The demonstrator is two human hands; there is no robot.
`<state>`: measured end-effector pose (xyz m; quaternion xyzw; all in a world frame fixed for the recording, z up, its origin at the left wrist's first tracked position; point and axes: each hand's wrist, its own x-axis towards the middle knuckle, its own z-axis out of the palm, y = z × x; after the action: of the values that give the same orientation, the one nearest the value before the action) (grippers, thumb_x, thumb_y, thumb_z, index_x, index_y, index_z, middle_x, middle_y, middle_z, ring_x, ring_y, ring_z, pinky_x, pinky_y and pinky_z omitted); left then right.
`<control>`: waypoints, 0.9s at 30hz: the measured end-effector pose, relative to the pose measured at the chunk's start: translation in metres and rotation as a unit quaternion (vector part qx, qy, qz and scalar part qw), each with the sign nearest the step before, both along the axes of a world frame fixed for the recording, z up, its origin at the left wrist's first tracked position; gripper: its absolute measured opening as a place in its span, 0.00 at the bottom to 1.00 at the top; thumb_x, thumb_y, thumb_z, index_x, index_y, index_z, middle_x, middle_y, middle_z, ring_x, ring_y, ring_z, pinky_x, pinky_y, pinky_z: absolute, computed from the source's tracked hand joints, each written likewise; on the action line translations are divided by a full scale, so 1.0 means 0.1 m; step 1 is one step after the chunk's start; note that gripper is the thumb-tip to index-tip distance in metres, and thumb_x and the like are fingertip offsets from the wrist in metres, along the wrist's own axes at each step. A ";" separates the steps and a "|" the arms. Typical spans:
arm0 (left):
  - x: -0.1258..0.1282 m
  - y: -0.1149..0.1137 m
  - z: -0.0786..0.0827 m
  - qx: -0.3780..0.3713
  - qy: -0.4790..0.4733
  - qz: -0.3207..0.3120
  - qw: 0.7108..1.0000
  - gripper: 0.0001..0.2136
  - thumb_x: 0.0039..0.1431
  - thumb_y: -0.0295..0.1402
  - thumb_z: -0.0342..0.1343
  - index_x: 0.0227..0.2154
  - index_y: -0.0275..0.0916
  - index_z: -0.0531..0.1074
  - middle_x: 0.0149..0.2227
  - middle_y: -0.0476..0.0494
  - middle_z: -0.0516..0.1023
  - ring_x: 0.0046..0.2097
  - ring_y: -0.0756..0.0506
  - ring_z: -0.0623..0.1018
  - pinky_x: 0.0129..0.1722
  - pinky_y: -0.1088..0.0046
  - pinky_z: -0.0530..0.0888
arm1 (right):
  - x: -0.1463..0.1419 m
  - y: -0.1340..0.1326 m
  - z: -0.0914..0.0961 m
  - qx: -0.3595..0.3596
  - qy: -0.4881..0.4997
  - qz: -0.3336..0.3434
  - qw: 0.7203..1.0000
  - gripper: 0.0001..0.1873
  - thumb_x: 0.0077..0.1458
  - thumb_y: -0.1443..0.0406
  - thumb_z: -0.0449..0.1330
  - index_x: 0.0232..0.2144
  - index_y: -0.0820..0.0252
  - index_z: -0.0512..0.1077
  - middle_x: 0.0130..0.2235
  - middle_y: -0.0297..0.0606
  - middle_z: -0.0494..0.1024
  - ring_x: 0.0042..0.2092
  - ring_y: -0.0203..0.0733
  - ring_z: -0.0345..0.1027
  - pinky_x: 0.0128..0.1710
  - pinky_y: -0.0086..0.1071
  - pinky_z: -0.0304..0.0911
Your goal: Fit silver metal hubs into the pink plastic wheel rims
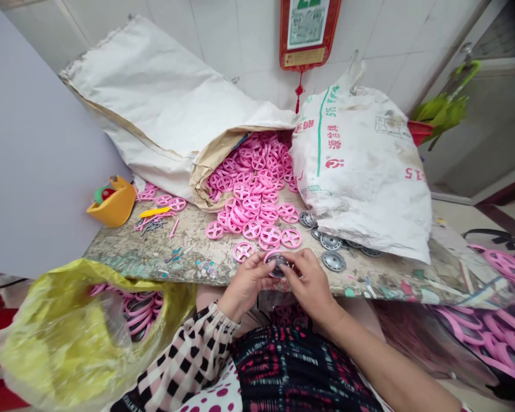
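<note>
My left hand (244, 283) and my right hand (309, 283) meet at the table's near edge, both pinched on one small grey disc (278, 264) with a pink rim showing around it. Just beyond my fingers lie loose pink plastic wheels (257, 220), spilling from an open paper sack (175, 114). Several grey metal discs (332, 260) lie to the right of my hands, partly under a white woven bag (360, 166).
A worn table (154, 252) carries a yellow container (114, 203) and small nails at the left. A yellow plastic bag (68, 332) holding pink rings hangs at my lower left. More pink parts lie piled at the lower right (498, 332).
</note>
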<state>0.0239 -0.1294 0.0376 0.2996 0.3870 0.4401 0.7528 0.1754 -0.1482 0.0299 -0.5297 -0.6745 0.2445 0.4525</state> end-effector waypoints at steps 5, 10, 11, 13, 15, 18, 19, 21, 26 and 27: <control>0.05 -0.05 0.01 0.009 -0.017 -0.007 1.000 0.14 0.45 0.32 0.65 0.35 0.36 0.70 0.34 0.47 0.76 0.32 0.49 0.76 0.29 0.72 0.76 | 0.07 -0.09 0.03 0.019 -0.033 -0.022 0.999 0.23 0.56 0.61 0.55 0.54 0.56 0.63 0.44 0.43 0.66 0.41 0.42 0.64 0.39 0.35 0.64; 0.08 -0.06 0.06 0.016 -0.006 -0.009 1.000 0.14 0.43 0.31 0.66 0.33 0.35 0.70 0.32 0.48 0.76 0.31 0.49 0.76 0.29 0.71 0.77 | 0.10 -0.06 0.07 -0.091 0.050 0.047 0.993 0.14 0.55 0.61 0.56 0.45 0.55 0.68 0.37 0.35 0.73 0.37 0.38 0.66 0.37 0.31 0.62; 0.09 -0.07 0.05 0.017 0.000 -0.003 1.000 0.14 0.42 0.31 0.67 0.31 0.35 0.70 0.31 0.48 0.76 0.30 0.49 0.75 0.28 0.71 0.77 | 0.10 -0.07 0.05 -0.112 0.070 0.041 0.990 0.13 0.54 0.61 0.57 0.43 0.56 0.68 0.34 0.33 0.73 0.34 0.37 0.66 0.35 0.31 0.62; 0.11 -0.09 0.02 0.017 0.018 0.008 1.000 0.14 0.41 0.32 0.67 0.29 0.35 0.69 0.28 0.49 0.75 0.28 0.50 0.75 0.26 0.72 0.76 | 0.08 -0.09 -0.01 -0.138 0.097 0.022 0.985 0.13 0.53 0.61 0.58 0.42 0.56 0.68 0.30 0.31 0.72 0.31 0.36 0.64 0.32 0.29 0.60; 0.12 -0.11 -0.02 0.021 0.041 0.011 0.999 0.14 0.40 0.33 0.66 0.28 0.35 0.68 0.27 0.50 0.75 0.27 0.50 0.74 0.25 0.74 0.74 | 0.07 -0.11 -0.07 -0.150 0.108 0.016 0.983 0.13 0.52 0.60 0.58 0.41 0.56 0.68 0.30 0.31 0.72 0.31 0.36 0.64 0.32 0.29 0.60; 0.10 -0.13 -0.10 0.022 0.099 -0.028 0.994 0.15 0.42 0.36 0.65 0.29 0.35 0.68 0.28 0.49 0.75 0.27 0.50 0.74 0.25 0.75 0.72 | 0.13 -0.11 -0.12 -0.180 0.088 0.033 0.979 0.14 0.51 0.60 0.58 0.41 0.56 0.68 0.32 0.32 0.74 0.32 0.37 0.65 0.33 0.29 0.60; 0.08 -0.12 -0.13 0.027 0.127 -0.051 0.990 0.15 0.43 0.37 0.64 0.31 0.35 0.68 0.28 0.49 0.74 0.27 0.50 0.74 0.25 0.75 0.71 | 0.17 -0.11 -0.13 -0.196 0.066 0.050 0.977 0.14 0.51 0.60 0.58 0.41 0.56 0.69 0.31 0.32 0.74 0.32 0.37 0.65 0.32 0.29 0.60; 0.02 -0.10 -0.20 0.058 0.199 -0.074 0.975 0.15 0.45 0.38 0.62 0.35 0.36 0.70 0.26 0.50 0.73 0.26 0.50 0.72 0.25 0.76 0.69 | 0.25 -0.14 -0.13 -0.228 -0.008 0.107 0.968 0.12 0.52 0.61 0.57 0.40 0.55 0.70 0.31 0.32 0.75 0.32 0.38 0.66 0.33 0.29 0.60; -0.33 0.07 -0.33 0.224 0.454 0.046 0.861 0.08 0.54 0.33 0.53 0.36 0.38 0.72 0.29 0.48 0.72 0.31 0.50 0.71 0.32 0.73 0.68 | 0.45 -0.36 -0.18 -0.209 -0.248 0.157 0.933 0.13 0.54 0.64 0.54 0.41 0.53 0.73 0.38 0.39 0.77 0.38 0.43 0.69 0.39 0.34 0.61; -0.42 0.12 -0.34 0.257 0.503 0.069 0.822 0.07 0.55 0.32 0.52 0.35 0.38 0.73 0.32 0.47 0.72 0.33 0.49 0.72 0.35 0.72 0.69 | 0.48 -0.39 -0.20 -0.198 -0.272 0.142 0.931 0.15 0.56 0.63 0.52 0.44 0.53 0.72 0.40 0.40 0.77 0.39 0.44 0.70 0.40 0.35 0.62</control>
<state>-0.0176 -0.1173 0.0036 0.6344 0.6044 0.3626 0.3174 0.2231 -0.1873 0.0097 -0.5536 -0.7777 0.2813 0.0977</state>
